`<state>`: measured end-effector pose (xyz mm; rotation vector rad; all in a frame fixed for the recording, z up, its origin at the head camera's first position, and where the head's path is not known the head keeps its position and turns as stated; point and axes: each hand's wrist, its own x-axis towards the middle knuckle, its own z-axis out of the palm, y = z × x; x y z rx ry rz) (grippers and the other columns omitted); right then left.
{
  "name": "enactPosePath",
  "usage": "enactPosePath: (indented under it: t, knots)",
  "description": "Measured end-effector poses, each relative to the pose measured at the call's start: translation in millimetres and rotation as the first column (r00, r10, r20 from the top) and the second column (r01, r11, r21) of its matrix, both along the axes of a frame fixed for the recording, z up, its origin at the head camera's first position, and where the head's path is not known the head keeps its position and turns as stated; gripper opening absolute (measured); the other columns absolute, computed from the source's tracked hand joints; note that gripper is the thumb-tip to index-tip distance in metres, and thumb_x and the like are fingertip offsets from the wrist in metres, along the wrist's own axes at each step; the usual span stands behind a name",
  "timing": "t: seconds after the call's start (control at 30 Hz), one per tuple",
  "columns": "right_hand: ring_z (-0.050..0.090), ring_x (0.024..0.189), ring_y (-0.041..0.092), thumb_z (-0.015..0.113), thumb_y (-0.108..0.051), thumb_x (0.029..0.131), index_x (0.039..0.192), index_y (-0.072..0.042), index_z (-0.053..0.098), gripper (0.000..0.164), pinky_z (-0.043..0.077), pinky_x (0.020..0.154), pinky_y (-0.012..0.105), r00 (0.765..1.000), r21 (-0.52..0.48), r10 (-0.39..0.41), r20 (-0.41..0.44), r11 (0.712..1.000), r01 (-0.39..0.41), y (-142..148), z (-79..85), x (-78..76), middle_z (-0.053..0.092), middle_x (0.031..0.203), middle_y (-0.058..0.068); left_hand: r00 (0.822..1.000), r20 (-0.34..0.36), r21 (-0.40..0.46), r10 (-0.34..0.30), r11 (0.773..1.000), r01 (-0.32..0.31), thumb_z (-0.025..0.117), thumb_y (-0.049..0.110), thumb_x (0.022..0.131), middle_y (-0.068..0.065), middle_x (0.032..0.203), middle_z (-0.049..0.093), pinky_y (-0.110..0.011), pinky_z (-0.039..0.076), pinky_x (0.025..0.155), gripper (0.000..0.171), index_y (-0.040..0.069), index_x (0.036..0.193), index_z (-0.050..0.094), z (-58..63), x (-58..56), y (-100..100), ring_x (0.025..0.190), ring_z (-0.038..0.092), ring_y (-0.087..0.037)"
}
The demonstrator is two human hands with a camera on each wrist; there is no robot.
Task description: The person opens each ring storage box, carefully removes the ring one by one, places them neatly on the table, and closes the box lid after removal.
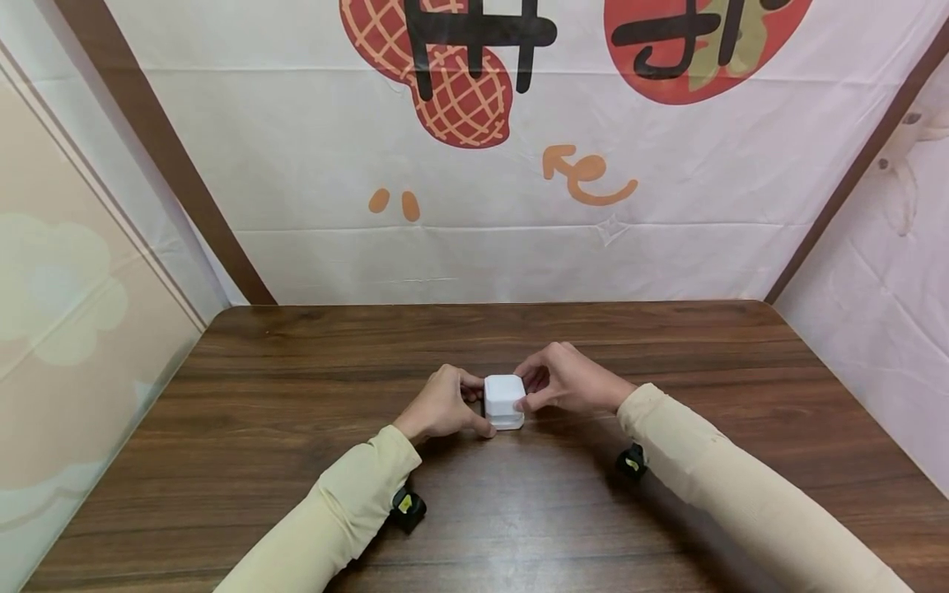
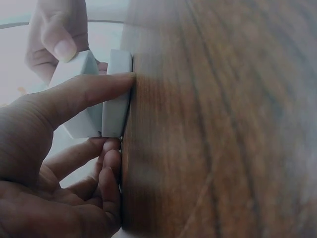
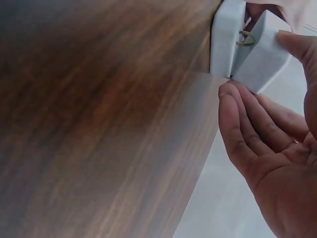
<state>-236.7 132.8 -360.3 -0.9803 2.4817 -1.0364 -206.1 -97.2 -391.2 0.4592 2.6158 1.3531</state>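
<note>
A small white hinged box (image 1: 504, 401) stands on the brown wooden table (image 1: 296, 428), near its middle. My left hand (image 1: 474, 405) grips the box's left side, with the thumb laid along the base (image 2: 116, 106). On the other side my right hand (image 1: 530, 389) pinches the box, its thumb on the lid (image 3: 260, 59). The lid is tilted a little way off the base (image 3: 225, 39). Through that gap a gold ring (image 3: 246, 37) shows inside the box. In the left wrist view the right hand's thumb (image 2: 57, 37) presses on the lid (image 2: 79, 99).
A printed white cloth (image 1: 474, 206) hangs behind the table's far edge, and pale walls close in on both sides. Small black wrist cameras (image 1: 408, 508) (image 1: 632, 461) sit under both sleeves. Bare wood surrounds the box.
</note>
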Motion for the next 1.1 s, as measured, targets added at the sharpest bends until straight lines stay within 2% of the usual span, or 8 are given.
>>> enactPosePath:
  t: [0.33,0.6,0.8,1.1]
  knots:
    - [0.068,0.083,0.014,0.082,-0.02,0.087,0.11,0.0,0.075,0.031,0.055,0.074,0.029,0.995,0.011,-0.013,0.096,1.0,0.012,4,3.4,-12.6,0.074,0.09,0.0,1.0,0.008,0.016,0.004,1.0,-0.004,0.096,0.002,0.055,-0.002,0.085,0.069,-0.028,0.047,0.075,0.053,-0.002,0.105,0.077,-2.0,-1.8,1,0.083,0.058,-0.016]
    - [0.066,0.079,0.013,0.075,-0.014,0.093,0.111,0.003,0.074,0.025,0.053,0.071,0.03,0.989,-0.01,-0.012,0.15,1.0,0.013,6,0.4,-18.5,0.075,0.09,0.004,0.999,0.033,0.016,0.016,1.0,-0.017,0.096,0.0,0.055,-0.002,0.085,0.068,-0.027,0.047,0.074,0.052,-0.002,0.104,0.077,-1.6,-2.4,3,0.084,0.058,-0.016]
    - [0.07,0.081,0.019,0.07,-0.013,0.097,0.117,0.01,0.069,0.031,0.058,0.076,0.037,0.969,-0.049,-0.033,0.243,0.998,0.046,6,-1.5,-20.4,0.075,0.095,0.012,0.999,0.042,0.017,0.016,1.0,-0.017,0.096,0.0,0.055,-0.001,0.084,0.068,-0.026,0.047,0.073,0.053,-0.003,0.104,0.077,-0.3,-2.1,3,0.083,0.058,-0.015]
    - [0.071,0.082,0.023,0.063,-0.009,0.1,0.117,0.015,0.066,0.03,0.059,0.078,0.037,0.933,-0.124,-0.064,0.353,0.986,0.114,4,-7.5,-20.8,0.074,0.094,0.017,0.998,0.064,0.002,0.014,1.0,-0.014,0.096,-0.001,0.055,-0.001,0.084,0.068,-0.025,0.046,0.072,0.052,-0.003,0.103,0.076,2.2,-3.0,4,0.081,0.058,-0.014]
